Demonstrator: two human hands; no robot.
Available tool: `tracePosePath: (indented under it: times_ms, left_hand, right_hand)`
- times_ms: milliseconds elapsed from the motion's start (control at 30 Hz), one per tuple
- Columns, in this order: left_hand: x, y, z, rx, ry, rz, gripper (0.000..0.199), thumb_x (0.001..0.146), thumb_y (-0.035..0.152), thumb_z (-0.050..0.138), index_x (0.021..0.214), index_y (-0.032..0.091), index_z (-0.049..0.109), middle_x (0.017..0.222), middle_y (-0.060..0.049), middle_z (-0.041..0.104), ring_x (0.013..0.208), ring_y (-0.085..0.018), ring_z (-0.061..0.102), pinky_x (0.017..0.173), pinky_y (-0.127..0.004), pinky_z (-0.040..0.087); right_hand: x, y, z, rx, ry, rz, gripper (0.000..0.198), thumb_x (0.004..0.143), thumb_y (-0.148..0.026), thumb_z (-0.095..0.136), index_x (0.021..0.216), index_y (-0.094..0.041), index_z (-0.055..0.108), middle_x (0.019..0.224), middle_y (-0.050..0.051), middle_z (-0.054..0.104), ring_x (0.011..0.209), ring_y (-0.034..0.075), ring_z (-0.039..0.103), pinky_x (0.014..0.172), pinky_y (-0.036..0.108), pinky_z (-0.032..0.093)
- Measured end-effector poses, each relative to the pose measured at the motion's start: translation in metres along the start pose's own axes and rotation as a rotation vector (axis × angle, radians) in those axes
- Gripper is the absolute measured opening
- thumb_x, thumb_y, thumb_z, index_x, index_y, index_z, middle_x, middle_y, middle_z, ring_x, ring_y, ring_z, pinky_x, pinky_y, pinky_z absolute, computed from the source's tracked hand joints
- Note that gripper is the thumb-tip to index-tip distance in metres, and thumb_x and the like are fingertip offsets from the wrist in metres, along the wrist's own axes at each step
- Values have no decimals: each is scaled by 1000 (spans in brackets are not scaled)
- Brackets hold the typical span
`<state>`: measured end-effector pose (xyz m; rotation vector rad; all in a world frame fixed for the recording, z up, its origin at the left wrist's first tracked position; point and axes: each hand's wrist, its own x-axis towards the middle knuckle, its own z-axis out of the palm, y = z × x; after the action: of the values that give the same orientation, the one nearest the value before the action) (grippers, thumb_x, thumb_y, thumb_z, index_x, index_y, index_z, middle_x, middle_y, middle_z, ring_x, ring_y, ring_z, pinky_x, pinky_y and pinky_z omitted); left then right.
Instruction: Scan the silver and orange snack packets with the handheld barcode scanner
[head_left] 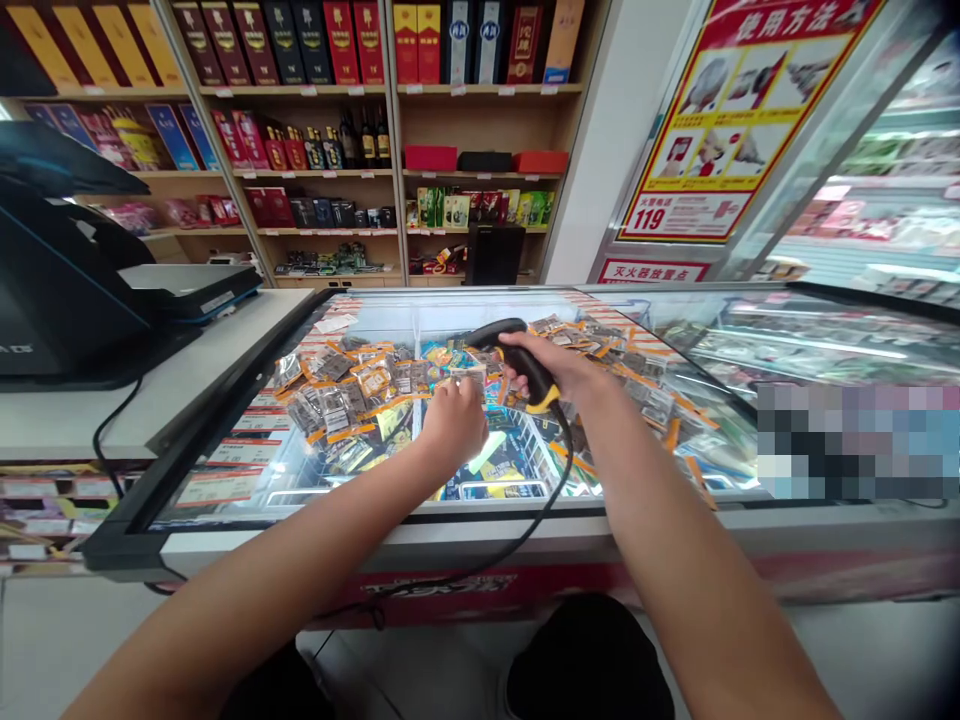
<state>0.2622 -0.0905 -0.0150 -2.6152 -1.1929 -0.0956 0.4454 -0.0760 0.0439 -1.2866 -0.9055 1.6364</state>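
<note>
A long chest freezer with a glass top and a pale grey front rim (510, 524) ran across the view, its left side edged by a thick black frame (247, 372). Above the glass, the right hand (553, 368) was wrapped around a black pistol-shaped barcode scanner with yellow trim (538, 376), its head tilted toward the left. The left hand (456, 418) was curled, its fingertips at a small clear packet with a pale label (471, 378) just below the scanner's head; whether they pinched it I could not tell. Bare glass lay between the left hand and the front rim.

Piles of clear packets with orange edges flanked the hands, one to the left (360, 388), another to the right (649, 385), narrowing the room sideways. A slack black cable (564, 462) hung from the scanner's grip, crossing the front rim. A white counter (56, 428) bearing a bulky black machine (60, 290) bounded the left; wooden shelves (315, 90) stood beyond the far edge.
</note>
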Motion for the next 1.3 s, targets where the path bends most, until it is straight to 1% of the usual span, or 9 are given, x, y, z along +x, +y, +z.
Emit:
tracePosePath:
  times_ms: [67, 133, 267, 400, 533, 700, 833, 1033, 1300]
  left_hand:
    - [-1, 4, 0, 4, -7, -33, 47, 101, 37, 44, 129, 5, 63, 122, -22, 61, 106, -34, 61, 85, -42, 46]
    - [1, 9, -1, 3, -13, -61, 46, 101, 37, 43, 127, 4, 64, 121, -21, 61, 105, -33, 61, 85, -42, 46]
    - [3, 13, -3, -19, -36, -93, 41, 101, 33, 43, 124, 8, 66, 123, -21, 60, 107, -32, 60, 82, -38, 47]
    - [2, 14, -4, -31, -64, -122, 43, 102, 33, 40, 132, 11, 63, 128, -20, 58, 106, -31, 61, 80, -39, 47]
    - [2, 13, -4, -34, -69, -117, 45, 102, 33, 41, 135, 13, 61, 133, -21, 57, 107, -32, 61, 83, -41, 47]
    - [2, 14, -6, -31, -57, -121, 45, 102, 32, 40, 135, 9, 61, 134, -22, 57, 109, -33, 60, 85, -42, 46]
    - [1, 13, -7, -49, -54, -124, 46, 102, 30, 40, 135, 6, 60, 132, -22, 57, 110, -33, 60, 87, -42, 46]
    - [1, 13, -5, -50, -56, -123, 47, 102, 33, 41, 139, 10, 59, 137, -22, 56, 112, -33, 59, 87, -42, 46]
    - [0, 15, -6, -65, -81, -120, 50, 103, 30, 37, 144, 7, 55, 148, -22, 49, 114, -32, 59, 86, -41, 47]
  right_hand:
    - [1, 3, 1, -72, -32, 87, 30, 88, -43, 73, 78, -20, 57, 57, 3, 60, 43, 13, 52, 35, 22, 46]
    - [3, 6, 0, -100, -44, 115, 32, 88, -45, 74, 76, -20, 57, 57, 3, 60, 44, 13, 53, 37, 22, 48]
    - [4, 7, -2, -104, -40, 108, 31, 89, -46, 71, 78, -20, 58, 58, 4, 61, 44, 13, 52, 38, 23, 50]
    - [2, 7, 0, -131, -60, 108, 27, 90, -44, 71, 81, -21, 59, 59, 4, 62, 45, 14, 53, 38, 24, 51]
    - [1, 6, 1, -112, -60, 105, 26, 92, -43, 68, 83, -20, 60, 57, 4, 61, 42, 13, 51, 37, 22, 47]
    - [6, 7, -4, -123, -114, 83, 27, 92, -44, 67, 83, -19, 61, 55, 4, 60, 40, 14, 51, 36, 23, 47]
    - [9, 8, -7, -116, -94, 86, 31, 90, -46, 70, 79, -19, 60, 55, 5, 61, 40, 14, 51, 36, 24, 47]
    - [10, 9, -10, -130, -121, 63, 31, 89, -47, 71, 80, -19, 62, 58, 5, 63, 44, 15, 54, 39, 25, 49]
    - [0, 4, -1, -223, -53, 56, 34, 93, -49, 65, 80, -18, 63, 58, 5, 62, 45, 15, 54, 41, 25, 49]
